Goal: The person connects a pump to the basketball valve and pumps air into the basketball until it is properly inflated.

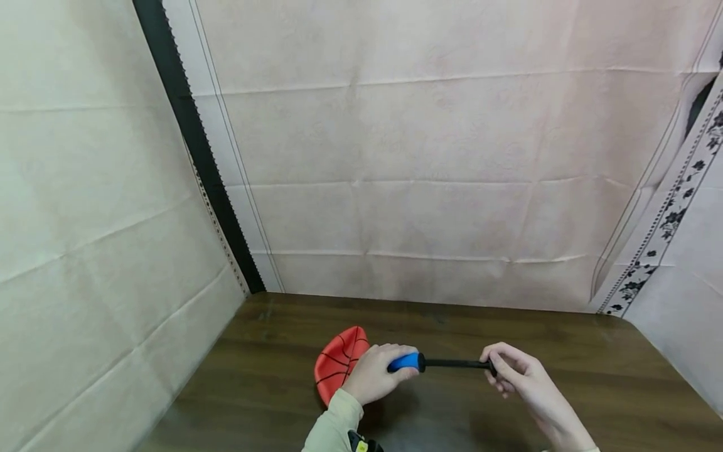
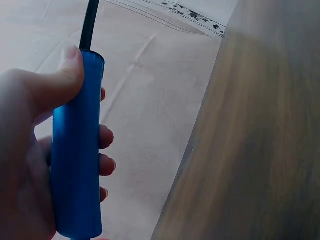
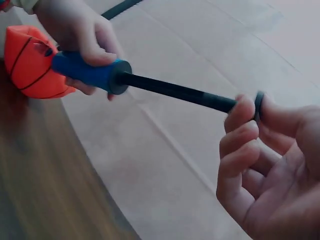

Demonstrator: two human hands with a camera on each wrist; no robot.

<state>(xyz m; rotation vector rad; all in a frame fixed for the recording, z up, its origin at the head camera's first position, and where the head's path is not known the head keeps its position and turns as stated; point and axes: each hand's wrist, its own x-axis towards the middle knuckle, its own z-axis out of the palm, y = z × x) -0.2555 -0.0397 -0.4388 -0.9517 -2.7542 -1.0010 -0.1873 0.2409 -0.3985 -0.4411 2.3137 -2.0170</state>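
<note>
My left hand [image 1: 371, 375] grips the blue barrel of a small ball pump [image 2: 77, 150], its thumb along the side in the left wrist view. A long black rod [image 3: 170, 92] sticks out of the barrel toward the right. At the rod's end, my right hand [image 1: 522, 375] pinches the flat black handle [image 3: 258, 105] between thumb and fingers. Beside the left hand is a partly deflated orange-red ball [image 1: 339, 361] with black basketball lines, sagging and creased. It sits at the barrel's far end; the joint between them is mostly hidden by the left hand.
Both hands are above a dark brown wooden table [image 1: 271, 376]. Pale creased cloth [image 1: 440, 157] hangs behind it and at both sides, with a black strip [image 1: 198, 138] at the left corner and a floral border [image 1: 672, 216] at the right.
</note>
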